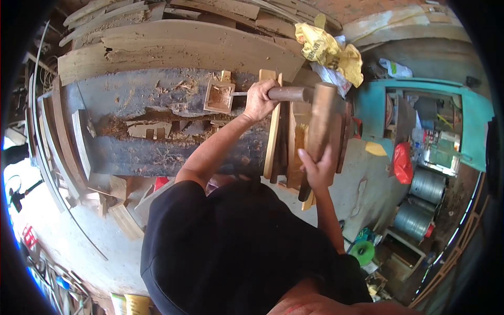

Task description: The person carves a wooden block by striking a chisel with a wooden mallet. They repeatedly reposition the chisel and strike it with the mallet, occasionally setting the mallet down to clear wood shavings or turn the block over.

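My left hand (260, 100) is closed round a chisel (289, 93) with a round wooden handle. Its metal blade points at a small square wooden block (219, 97) with a hollow cut into it, lying on the workbench (131, 100). My right hand (317, 168) grips the shaft of a long wooden mallet (321, 118). The mallet's head is at the butt end of the chisel handle, touching or nearly touching it. Wood chips lie around the block.
Curved planks (178, 47) are stacked beyond the bench, and boards (273, 142) lean at its edge. A yellow bag (328, 50), a teal machine frame (373, 105), a red bag (403, 163) and metal drums (428, 186) stand to the right. The floor is concrete.
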{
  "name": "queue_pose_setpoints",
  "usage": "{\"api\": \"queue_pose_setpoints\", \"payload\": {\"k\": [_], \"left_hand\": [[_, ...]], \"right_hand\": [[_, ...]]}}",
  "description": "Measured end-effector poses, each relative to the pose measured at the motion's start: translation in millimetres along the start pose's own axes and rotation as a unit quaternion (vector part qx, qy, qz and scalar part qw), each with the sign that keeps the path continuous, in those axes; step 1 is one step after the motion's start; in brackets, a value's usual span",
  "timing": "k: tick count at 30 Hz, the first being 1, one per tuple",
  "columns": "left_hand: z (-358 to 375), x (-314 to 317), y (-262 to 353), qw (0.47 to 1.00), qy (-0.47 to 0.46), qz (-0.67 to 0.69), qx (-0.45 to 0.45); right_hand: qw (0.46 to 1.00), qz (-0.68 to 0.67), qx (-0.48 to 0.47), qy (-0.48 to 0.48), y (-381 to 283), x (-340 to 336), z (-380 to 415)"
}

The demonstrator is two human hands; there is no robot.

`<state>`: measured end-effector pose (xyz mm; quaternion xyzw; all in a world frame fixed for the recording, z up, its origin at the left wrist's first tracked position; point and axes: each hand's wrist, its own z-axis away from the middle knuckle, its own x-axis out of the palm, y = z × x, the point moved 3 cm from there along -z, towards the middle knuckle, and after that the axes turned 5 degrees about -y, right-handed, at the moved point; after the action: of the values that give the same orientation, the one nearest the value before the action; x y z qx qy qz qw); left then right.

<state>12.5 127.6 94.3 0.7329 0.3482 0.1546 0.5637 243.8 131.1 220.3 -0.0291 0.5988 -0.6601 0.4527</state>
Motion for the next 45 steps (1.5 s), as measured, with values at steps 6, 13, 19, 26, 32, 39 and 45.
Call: {"api": "queue_pose_setpoints", "payload": {"k": [6,13,19,26,32,39,45], "left_hand": [[9.8,-1.1,0.9,1.000,-0.007,-0.021,-0.005],[7.7,-0.4,-5.5,0.998,0.007,-0.062,0.011],[13.0,-1.0,-5.1,0.998,-0.012,-0.054,0.011],[10.2,-3.5,-0.9,0.997,-0.031,-0.077,0.004],[22.1,8.9,12.9,0.994,-0.091,0.064,0.006],[31.9,7.9,14.6,0.994,-0.065,0.087,0.028],[22.4,-8.5,11.9,0.993,-0.025,0.110,0.025]], "right_hand": [[0.915,-0.143,-0.357,0.122,-32.7,-23.2,0.7],[0.991,-0.103,-0.064,0.060,-27.2,-16.5,1.8],[0.940,0.158,-0.294,0.070,-17.2,1.6,-2.4],[0.993,-0.075,-0.044,0.082,11.3,-23.5,13.7],[0.987,-0.146,0.001,0.068,24.7,-17.2,31.9],[0.992,-0.115,-0.001,0.060,19.0,-4.2,45.7],[0.993,-0.106,0.001,0.055,24.0,-2.6,48.7]]}}
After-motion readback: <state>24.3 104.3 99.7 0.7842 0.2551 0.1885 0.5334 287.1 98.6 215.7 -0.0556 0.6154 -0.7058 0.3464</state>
